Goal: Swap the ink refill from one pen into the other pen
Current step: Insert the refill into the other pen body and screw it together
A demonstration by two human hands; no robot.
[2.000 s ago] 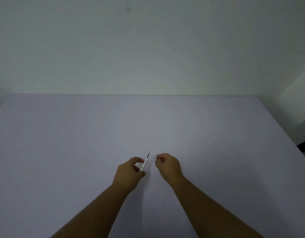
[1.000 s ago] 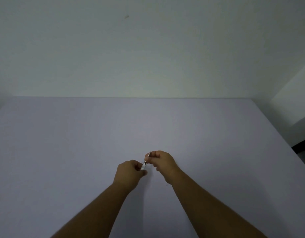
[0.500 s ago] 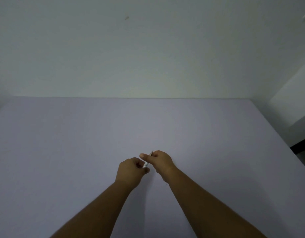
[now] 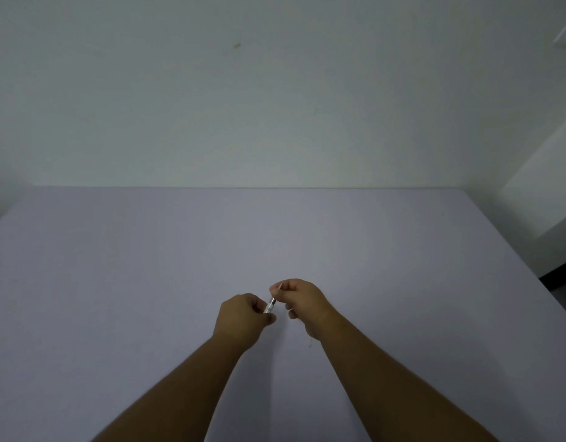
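Above the lavender table (image 4: 147, 282), near its front middle, both bare hands met around one pen. Left hand (image 4: 243, 320) was curled into a loose fist, thumb and fingers pinched on the clear pen barrel (image 4: 269, 307), which tilted up and to the right. Out of the barrel's upper end ran a thin ink refill (image 4: 277, 289) (dark collar where it entered, pale tip above). Right hand (image 4: 302, 301) sat just beside the left, fingers curled closed, thumb and forefinger gripping the refill's upper part. Something small and pale showed under the right hand's lower fingers; too small to identify. Plain wall (image 4: 275, 106) behind the table.
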